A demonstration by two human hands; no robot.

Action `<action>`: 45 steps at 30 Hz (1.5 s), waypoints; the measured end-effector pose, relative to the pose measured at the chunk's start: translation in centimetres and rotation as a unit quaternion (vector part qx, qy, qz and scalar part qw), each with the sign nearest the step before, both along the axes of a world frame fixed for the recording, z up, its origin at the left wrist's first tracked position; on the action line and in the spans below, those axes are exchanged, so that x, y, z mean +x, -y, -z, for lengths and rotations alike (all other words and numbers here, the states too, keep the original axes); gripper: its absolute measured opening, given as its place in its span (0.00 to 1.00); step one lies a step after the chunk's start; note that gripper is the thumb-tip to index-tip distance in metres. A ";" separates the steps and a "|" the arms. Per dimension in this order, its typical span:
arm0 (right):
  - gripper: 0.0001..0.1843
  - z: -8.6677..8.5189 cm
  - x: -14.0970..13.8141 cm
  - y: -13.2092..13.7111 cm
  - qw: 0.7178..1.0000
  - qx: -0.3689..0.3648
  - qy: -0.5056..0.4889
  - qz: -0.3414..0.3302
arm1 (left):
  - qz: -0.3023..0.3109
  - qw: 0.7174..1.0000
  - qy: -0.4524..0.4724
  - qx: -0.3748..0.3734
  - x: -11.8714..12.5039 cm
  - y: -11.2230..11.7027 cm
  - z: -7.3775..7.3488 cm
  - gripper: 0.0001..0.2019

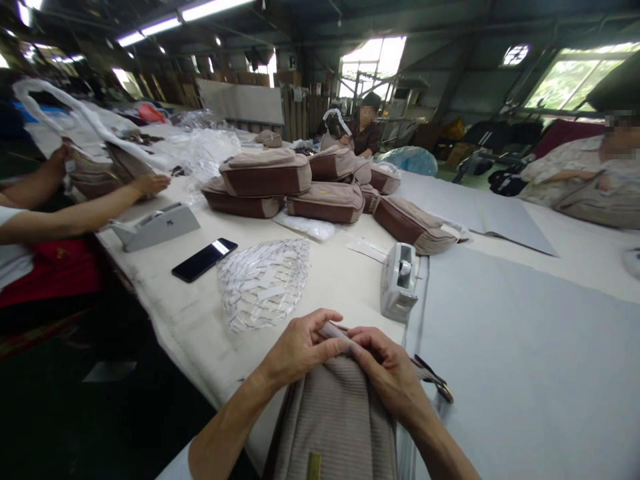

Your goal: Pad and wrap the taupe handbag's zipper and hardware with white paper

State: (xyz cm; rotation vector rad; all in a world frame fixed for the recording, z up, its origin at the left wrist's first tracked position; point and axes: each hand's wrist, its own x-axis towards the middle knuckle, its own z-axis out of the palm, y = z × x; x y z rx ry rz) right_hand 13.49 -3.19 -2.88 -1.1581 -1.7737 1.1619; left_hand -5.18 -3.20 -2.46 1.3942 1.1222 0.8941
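A beige ribbed bag [335, 407] with a small gold-coloured plate lies at the table's near edge, in front of my body. At its far end both hands pinch a short whitish strip [334, 332], perhaps a wrapping on the handle. My left hand [303, 347] has its thumb and fingers closed on the strip's left part. From the other side, my right hand [383, 363] closes thumb and fingers on its right end. What lies under the fingertips is hidden. Beyond my right wrist, dark-handled scissors [435, 379] lie on the table.
A tape dispenser [399, 283] stands ahead, another dispenser [157, 227] at left. Nearby are a phone [205, 259] and a clear bag of white slips [265, 283]. Beige-brown bags [325, 202] are piled beyond. Grey sheets [525, 347] cover the right. Co-workers handle bags left, right and behind.
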 end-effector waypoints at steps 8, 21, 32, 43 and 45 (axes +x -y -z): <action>0.12 -1.2 -0.8 -0.3 0.998 -0.045 0.046 -0.022 | -0.032 0.999 -0.016 0.017 0.4 0.0 0.6 0.07; 0.14 0.4 -0.7 -0.6 0.996 -0.084 0.026 0.005 | 0.015 0.999 0.021 0.027 -0.7 0.5 0.8 0.06; 0.13 0.1 -0.3 -1.1 0.990 -0.136 -0.008 -0.020 | -0.031 0.999 0.011 0.014 -0.2 0.9 1.4 0.06; 0.09 0.0 -0.7 -0.8 0.996 -0.071 0.037 -0.024 | -0.011 0.999 0.035 0.022 -0.3 0.9 1.5 0.08; 0.07 0.4 -0.7 -0.5 0.998 -0.052 0.037 -0.013 | -0.010 0.999 0.051 0.015 -0.3 0.9 1.9 0.08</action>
